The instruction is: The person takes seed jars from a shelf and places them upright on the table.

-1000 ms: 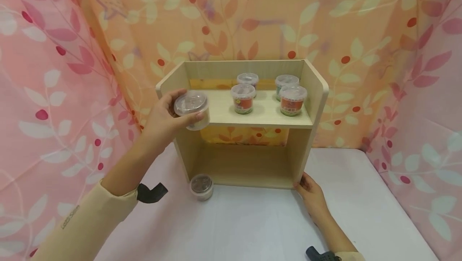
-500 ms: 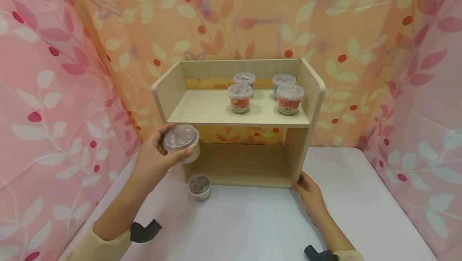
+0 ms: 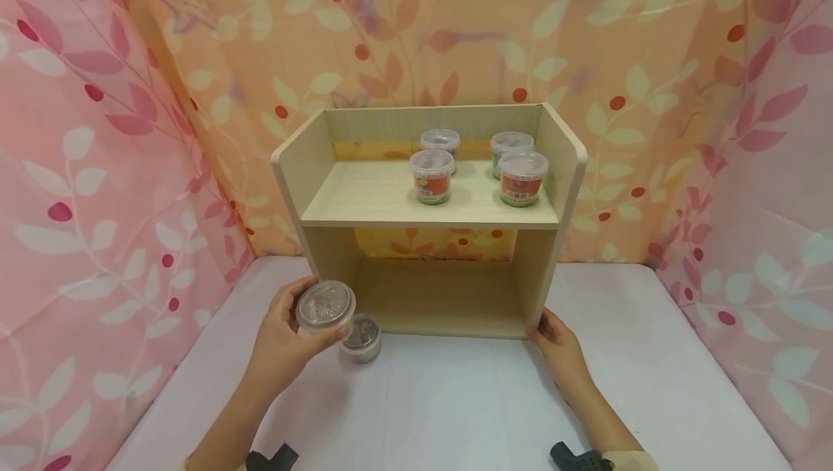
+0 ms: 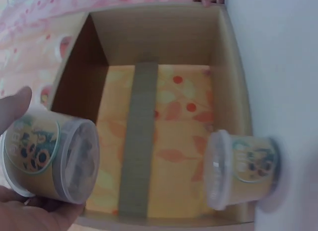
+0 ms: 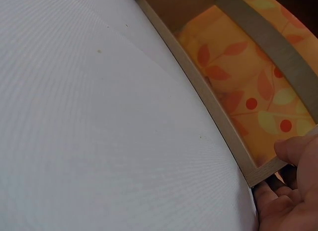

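Head view: a clear-lidded tub [image 3: 325, 304] is being held by the left hand [image 3: 283, 344], fingers curled round its side, near the shelf's [image 3: 364, 192] lower left corner; a second tub [image 3: 362, 342] is seen on the worktop [image 3: 449, 402] beside it. Left wrist: thin, fairly stiff plastic is suggested — probably light, maybe slick, best gripped round the side below the lid [image 4: 82, 164], which could be popped by squeezing. Right wrist: the shelf's bottom corner is gripped — thumb and fingers — by the right hand [image 5: 295, 198].
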Tool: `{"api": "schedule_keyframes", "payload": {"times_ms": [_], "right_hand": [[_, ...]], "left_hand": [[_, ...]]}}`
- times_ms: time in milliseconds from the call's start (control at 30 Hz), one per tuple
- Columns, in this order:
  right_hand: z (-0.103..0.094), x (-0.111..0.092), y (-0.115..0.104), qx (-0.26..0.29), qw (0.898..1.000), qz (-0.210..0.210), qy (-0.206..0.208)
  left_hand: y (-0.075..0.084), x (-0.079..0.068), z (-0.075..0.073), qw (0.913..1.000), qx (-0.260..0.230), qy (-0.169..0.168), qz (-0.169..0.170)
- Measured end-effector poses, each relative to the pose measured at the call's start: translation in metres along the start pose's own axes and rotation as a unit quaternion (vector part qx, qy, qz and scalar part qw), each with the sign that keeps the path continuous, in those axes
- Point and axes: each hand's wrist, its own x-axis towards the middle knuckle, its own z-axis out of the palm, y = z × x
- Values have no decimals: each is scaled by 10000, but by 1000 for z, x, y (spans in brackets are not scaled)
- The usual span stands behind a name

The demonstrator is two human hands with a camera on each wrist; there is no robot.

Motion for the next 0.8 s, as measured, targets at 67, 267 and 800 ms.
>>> {"api": "schedule_keyframes", "payload": {"times_ms": [67, 267, 800], "right_hand": [[0, -1, 1, -16, 10000, 34, -1], [3, -2, 7, 66, 10000, 59, 3], [0, 3, 2, -33, 10000, 29, 44]], "left_hand": [[-12, -4, 2, 9999, 7, -33, 159], [-43, -13, 6, 9974, -148, -207, 669], [-92, -20, 10, 9916, 79, -821, 999]]}}
